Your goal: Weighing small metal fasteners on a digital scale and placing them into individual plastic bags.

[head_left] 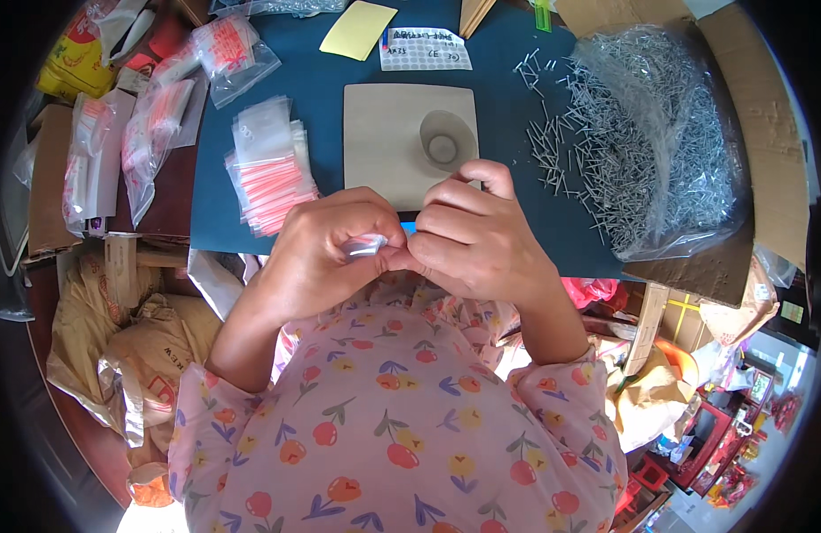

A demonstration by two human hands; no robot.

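Note:
My left hand is curled around a small clear plastic bag, which shows between thumb and fingers. Close against it, my right hand has its fingers pinched together at the bag's edge; the fingertips are partly hidden. Just beyond my hands lies a beige square board, with a translucent grey cup on its right part. Left of the board is a fanned stack of small clear bags with pink-red bands. To the right, loose metal screws spill from a large clear plastic bag.
A yellow paper and a dotted white sheet lie at the far edge of the blue mat. More packs of bags sit at the left. Cardboard rises behind the screws at the right.

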